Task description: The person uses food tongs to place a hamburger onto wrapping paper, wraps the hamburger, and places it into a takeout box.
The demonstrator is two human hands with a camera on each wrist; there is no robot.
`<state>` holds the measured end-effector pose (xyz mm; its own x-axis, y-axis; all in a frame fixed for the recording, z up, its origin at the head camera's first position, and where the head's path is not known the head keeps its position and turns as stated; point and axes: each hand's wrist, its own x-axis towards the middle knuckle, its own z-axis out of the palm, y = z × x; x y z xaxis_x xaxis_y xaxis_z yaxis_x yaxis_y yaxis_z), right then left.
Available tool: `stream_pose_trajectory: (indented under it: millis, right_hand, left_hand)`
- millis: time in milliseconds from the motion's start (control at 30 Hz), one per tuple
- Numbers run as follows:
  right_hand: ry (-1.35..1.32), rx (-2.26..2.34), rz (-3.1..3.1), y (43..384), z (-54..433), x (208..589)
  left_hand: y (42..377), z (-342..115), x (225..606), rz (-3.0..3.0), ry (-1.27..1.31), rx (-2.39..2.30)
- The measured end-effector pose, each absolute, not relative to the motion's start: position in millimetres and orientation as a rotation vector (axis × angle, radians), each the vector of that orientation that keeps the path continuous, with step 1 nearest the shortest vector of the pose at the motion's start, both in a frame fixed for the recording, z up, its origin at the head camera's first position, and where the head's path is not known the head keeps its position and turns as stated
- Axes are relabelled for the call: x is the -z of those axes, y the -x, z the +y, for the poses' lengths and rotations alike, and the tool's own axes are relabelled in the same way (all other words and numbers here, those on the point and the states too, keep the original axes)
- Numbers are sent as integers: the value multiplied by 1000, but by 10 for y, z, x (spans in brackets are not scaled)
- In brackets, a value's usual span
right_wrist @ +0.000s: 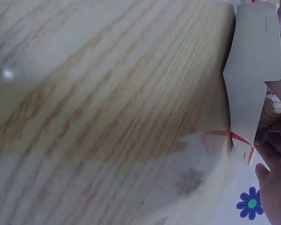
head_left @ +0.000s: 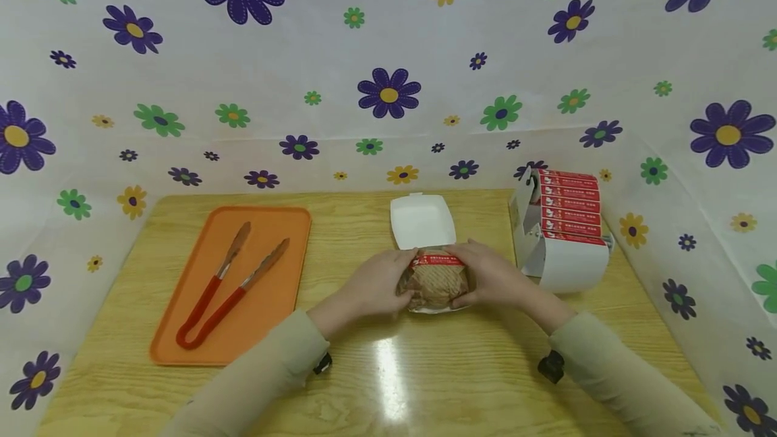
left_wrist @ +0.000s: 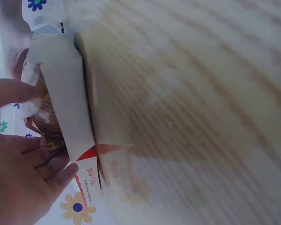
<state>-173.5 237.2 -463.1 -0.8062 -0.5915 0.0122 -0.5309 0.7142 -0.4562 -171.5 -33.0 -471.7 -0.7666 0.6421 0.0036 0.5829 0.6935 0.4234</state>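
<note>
A round brown paper-wrapped bundle, burger-like (head_left: pixel 438 285), sits in the base of an open white carton (head_left: pixel 421 221), whose lid lies back toward the wall. A red printed strip (head_left: pixel 437 260) crosses its far side. My left hand (head_left: pixel 382 282) grips the bundle from the left, thumb toward me. From the right, my right hand (head_left: pixel 493 274) curls round its other side. In the left wrist view, fingers (left_wrist: pixel 61 176) reach along the carton's wall (left_wrist: pixel 68 98) beside the brown wrapping. The right wrist view shows the carton's white side (right_wrist: pixel 246 108) hiding most of the bundle.
On the left an orange tray (head_left: pixel 273 315) carries tongs (head_left: pixel 209 295) with red handles. At the back right stands a white rack (head_left: pixel 573 265) with several red-printed cartons (head_left: pixel 570 208). A flower-patterned curtain (head_left: pixel 340 73) surrounds the wooden table (head_left: pixel 437 383).
</note>
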Motion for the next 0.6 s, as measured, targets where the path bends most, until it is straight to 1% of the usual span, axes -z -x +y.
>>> stream_pose_trajectory:
  millis: [200, 367, 600]
  right_hand:
    - [930, 562, 2849, 1696, 2377, 4547]
    - [898, 620, 2812, 1698, 2418, 4483]
    - [899, 650, 2807, 1707, 2411, 4589]
  left_hand:
    - [1710, -311, 4697, 2762, -966, -627]
    - [1703, -293, 4687, 2784, -906, -639]
    - [1751, -295, 4610, 2682, -923, -572]
